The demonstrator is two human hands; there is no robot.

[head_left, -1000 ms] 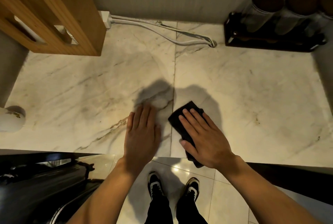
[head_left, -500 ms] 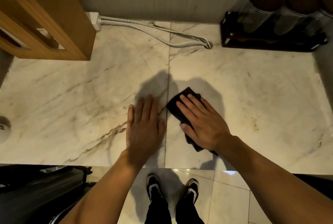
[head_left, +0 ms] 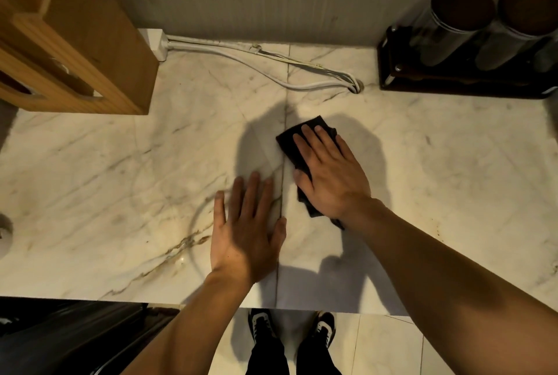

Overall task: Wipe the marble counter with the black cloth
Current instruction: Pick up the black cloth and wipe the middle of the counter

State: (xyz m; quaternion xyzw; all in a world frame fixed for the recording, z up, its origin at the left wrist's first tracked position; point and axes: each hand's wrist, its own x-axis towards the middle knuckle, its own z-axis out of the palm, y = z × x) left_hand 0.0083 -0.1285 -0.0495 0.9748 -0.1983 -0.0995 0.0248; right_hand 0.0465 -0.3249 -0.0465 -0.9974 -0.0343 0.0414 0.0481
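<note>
The marble counter (head_left: 120,178) is pale with brown veins and has a dark seam running front to back through its middle. A folded black cloth (head_left: 291,140) lies just right of that seam. My right hand (head_left: 329,175) presses flat on the cloth, fingers spread, covering most of it; the cloth's far corner and near end stick out. My left hand (head_left: 247,229) rests flat on the bare marble left of the seam, fingers apart, holding nothing.
A wooden box (head_left: 75,51) stands at the back left. White cables (head_left: 256,66) run from a power strip (head_left: 155,42) along the wall into a hole. A dark rack (head_left: 453,85) with lidded jars (head_left: 453,21) sits at the back right. The counter's front edge is near my feet.
My right hand has pushed the black cloth away from the front edge toward the wall. My left hand has stayed flat on the marble beside it.
</note>
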